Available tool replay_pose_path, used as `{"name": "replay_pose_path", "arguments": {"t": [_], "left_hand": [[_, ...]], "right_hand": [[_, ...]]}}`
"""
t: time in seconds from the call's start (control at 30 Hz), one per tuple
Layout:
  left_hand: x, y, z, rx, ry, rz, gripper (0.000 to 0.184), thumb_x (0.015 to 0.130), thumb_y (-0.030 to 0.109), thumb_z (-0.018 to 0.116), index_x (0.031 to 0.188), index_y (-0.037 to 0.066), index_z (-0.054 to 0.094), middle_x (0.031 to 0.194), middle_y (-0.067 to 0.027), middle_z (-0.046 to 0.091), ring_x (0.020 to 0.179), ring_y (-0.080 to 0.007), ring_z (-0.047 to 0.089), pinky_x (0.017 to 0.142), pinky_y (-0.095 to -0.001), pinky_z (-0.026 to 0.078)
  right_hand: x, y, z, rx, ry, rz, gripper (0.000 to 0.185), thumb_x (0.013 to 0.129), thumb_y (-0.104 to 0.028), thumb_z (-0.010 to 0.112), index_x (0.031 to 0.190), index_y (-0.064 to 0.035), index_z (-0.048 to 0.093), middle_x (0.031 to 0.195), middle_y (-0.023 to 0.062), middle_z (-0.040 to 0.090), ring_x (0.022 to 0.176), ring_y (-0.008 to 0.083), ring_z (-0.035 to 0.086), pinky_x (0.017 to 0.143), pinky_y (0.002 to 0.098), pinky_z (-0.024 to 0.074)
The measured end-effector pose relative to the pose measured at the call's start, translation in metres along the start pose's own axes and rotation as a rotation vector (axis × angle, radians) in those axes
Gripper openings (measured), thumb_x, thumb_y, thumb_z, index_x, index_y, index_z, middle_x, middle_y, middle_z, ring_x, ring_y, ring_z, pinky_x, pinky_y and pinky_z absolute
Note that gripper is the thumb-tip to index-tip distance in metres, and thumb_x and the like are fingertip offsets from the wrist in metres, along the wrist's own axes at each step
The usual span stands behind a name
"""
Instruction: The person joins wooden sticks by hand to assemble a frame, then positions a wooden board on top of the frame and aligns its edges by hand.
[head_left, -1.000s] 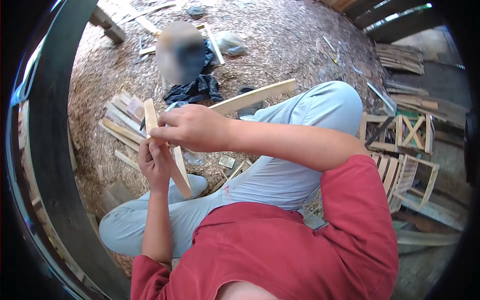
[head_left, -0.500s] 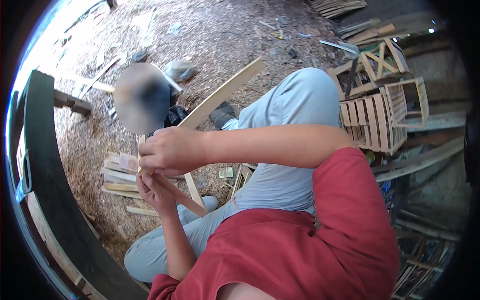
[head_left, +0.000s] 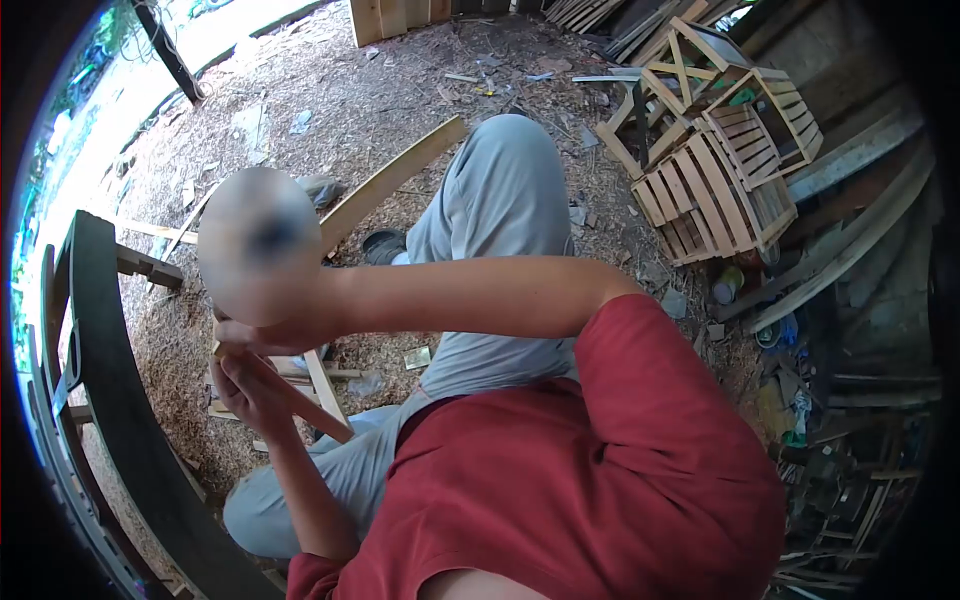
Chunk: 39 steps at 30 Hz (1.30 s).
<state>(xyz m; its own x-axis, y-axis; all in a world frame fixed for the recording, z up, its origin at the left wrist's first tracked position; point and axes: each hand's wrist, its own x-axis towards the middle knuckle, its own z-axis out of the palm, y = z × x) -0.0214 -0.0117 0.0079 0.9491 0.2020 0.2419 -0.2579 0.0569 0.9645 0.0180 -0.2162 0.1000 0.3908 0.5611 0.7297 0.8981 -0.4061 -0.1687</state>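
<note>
My left hand (head_left: 255, 398) is closed around a narrow wooden slat (head_left: 318, 412), which slopes down to the right toward my leg. Just above it, my right hand (head_left: 268, 338) is curled at the slat's upper end, the fingers bent against the wood. A blurred patch covers much of that hand, so anything small between its fingertips is hidden. Another thin slat (head_left: 325, 385) slants beside the held one. Past my right forearm, a longer pale slat (head_left: 392, 178) reaches up and away; its near end is hidden, and I cannot tell whether it joins the held wood.
Slatted wooden crates (head_left: 700, 200) stand at the right on ground strewn with wood shavings (head_left: 400, 90). A dark curved wooden beam (head_left: 120, 400) runs down the left side. My bent knee (head_left: 510, 160) rises in the middle. Planks (head_left: 850, 250) lean along the right.
The view has shifted, so my hands and the slats appear farther left and slightly lower. Both hands stay together at the wood. The blurred patch now overlaps my right hand.
</note>
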Motion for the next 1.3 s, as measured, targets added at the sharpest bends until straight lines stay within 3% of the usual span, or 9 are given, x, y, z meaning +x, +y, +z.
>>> {"name": "replay_pose_path", "arguments": {"t": [0.07,0.2,0.33,0.53,0.7,0.8,1.03,1.23,1.3], "left_hand": [[-0.001,0.001,-0.003,0.004,-0.122,0.034,0.034,0.117,0.031,0.044,0.122,0.001,0.06,0.102,-0.0037,0.064,0.085,-0.0097,0.06,0.07,-0.0259,0.049],[-0.01,0.019,0.014,-0.118,-0.22,-0.01,0.033,0.118,0.031,0.044,0.121,0.003,0.062,0.097,-0.0003,0.064,0.079,-0.0075,0.058,0.067,-0.0241,0.046],[-0.008,0.019,0.034,0.013,-0.101,-0.024,0.032,0.117,0.032,0.044,0.119,0.006,0.062,0.092,-0.0007,0.063,0.074,-0.0074,0.057,0.064,-0.0247,0.046],[0.004,0.0,0.055,0.11,-0.179,-0.306,0.034,0.117,0.037,0.043,0.116,0.008,0.061,0.09,-0.0036,0.064,0.071,-0.0113,0.06,0.063,-0.0271,0.049],[0.02,-0.036,0.088,0.027,-0.138,-0.536,0.033,0.116,0.042,0.047,0.121,0.012,0.06,0.089,0.0004,0.06,0.067,-0.0092,0.056,0.059,-0.0256,0.047],[0.028,-0.059,0.093,0.076,-0.186,-0.605,0.034,0.114,0.044,0.05,0.124,0.012,0.06,0.09,0.0012,0.059,0.066,-0.0087,0.055,0.056,-0.0239,0.045],[0.027,-0.083,0.084,-0.036,-0.286,-0.566,0.035,0.115,0.041,0.05,0.124,0.011,0.063,0.091,0.0035,0.059,0.063,-0.0049,0.049,0.054,-0.022,0.039],[0.026,-0.107,0.072,0.006,-0.314,-0.551,0.032,0.116,0.039,0.049,0.119,0.011,0.063,0.088,0.0041,0.058,0.062,-0.0038,0.047,0.053,-0.0216,0.038],[0.021,-0.112,0.075,-0.005,-0.326,-0.539,0.031,0.116,0.039,0.049,0.117,0.012,0.063,0.087,0.0043,0.057,0.062,-0.0036,0.047,0.053,-0.0214,0.038]], "right_hand": [[-0.003,-0.006,-0.019,-0.011,-0.017,-0.001,0.014,0.092,-0.022,0.068,0.091,-0.0079,0.071,0.089,0.007,0.064,0.089,0.0271,0.069,0.081,0.0433,0.0554],[-0.014,-0.007,-0.029,-0.039,0.0,0.004,0.018,0.093,-0.025,0.07,0.098,-0.0082,0.073,0.096,0.0081,0.068,0.091,0.0289,0.071,0.086,0.0445,0.057],[-0.027,0.011,-0.026,0.014,0.005,0.07,0.019,0.094,-0.026,0.07,0.102,-0.0094,0.075,0.095,0.0075,0.068,0.091,0.029,0.072,0.084,0.045,0.057],[-0.055,0.055,-0.003,0.001,-0.017,0.083,0.015,0.092,-0.024,0.071,0.086,-0.0111,0.069,0.088,0.0068,0.066,0.08,0.0289,0.071,0.075,0.0432,0.0564],[-0.093,0.072,0.022,-0.157,-0.05,0.276,0.015,0.094,-0.019,0.064,0.102,-0.0152,0.077,0.097,0.0029,0.067,0.099,0.0232,0.069,0.085,0.0389,0.0535],[-0.108,0.082,0.024,-0.192,-0.071,0.324,0.018,0.094,-0.018,0.064,0.107,-0.016,0.075,0.099,0.0023,0.068,0.099,0.0225,0.069,0.087,0.0383,0.052],[-0.121,0.085,0.035,-0.159,-0.2,0.343,0.024,0.095,-0.017,0.064,0.117,-0.0164,0.073,0.103,0.0012,0.07,0.102,0.0208,0.069,0.089,0.0388,0.0509],[-0.134,0.077,0.061,-0.134,-0.056,0.419,0.024,0.096,-0.018,0.062,0.118,-0.0168,0.073,0.11,0.0011,0.073,0.102,0.021,0.069,0.089,0.0398,0.0507],[-0.144,0.075,0.067,-0.138,-0.026,0.448,0.023,0.095,-0.022,0.062,0.114,-0.0218,0.076,0.102,-0.0004,0.07,0.096,0.0214,0.068,0.085,0.04,0.0521]]}}
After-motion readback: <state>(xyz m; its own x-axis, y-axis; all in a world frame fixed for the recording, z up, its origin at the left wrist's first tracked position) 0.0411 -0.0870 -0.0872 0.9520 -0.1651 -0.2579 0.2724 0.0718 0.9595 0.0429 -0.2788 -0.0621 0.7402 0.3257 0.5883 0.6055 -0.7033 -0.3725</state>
